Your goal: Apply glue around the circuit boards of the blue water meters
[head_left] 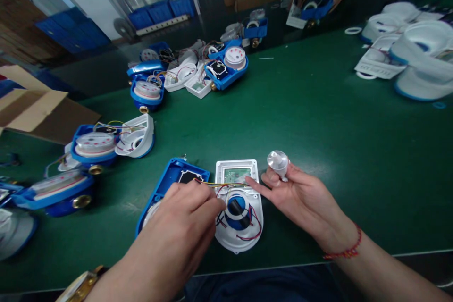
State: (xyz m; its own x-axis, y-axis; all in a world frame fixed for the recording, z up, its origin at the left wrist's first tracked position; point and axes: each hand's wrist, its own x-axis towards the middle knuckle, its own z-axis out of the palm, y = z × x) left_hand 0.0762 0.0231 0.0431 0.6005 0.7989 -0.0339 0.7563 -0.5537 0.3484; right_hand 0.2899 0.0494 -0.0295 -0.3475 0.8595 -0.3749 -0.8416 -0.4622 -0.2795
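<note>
The right hand (300, 193) pinched one clear, rounded plastic cup (278, 161) beside one smooth white, round-ended housing (231, 240), which lay on the green table (339, 118) right of one blue casing (164, 180). The left hand (182, 224) curled between them, its grip too hidden to tell.

white cover (239, 244): smooth plastic, satin | blue housing (163, 183): glossy plastic | small cup (278, 162): clear, shiny, plastic-looking | pipe fitting (81, 201): gleaming brass-like metal | carton (67, 115): matt cardboard | surface (300, 113): smooth, faint sheen
</note>
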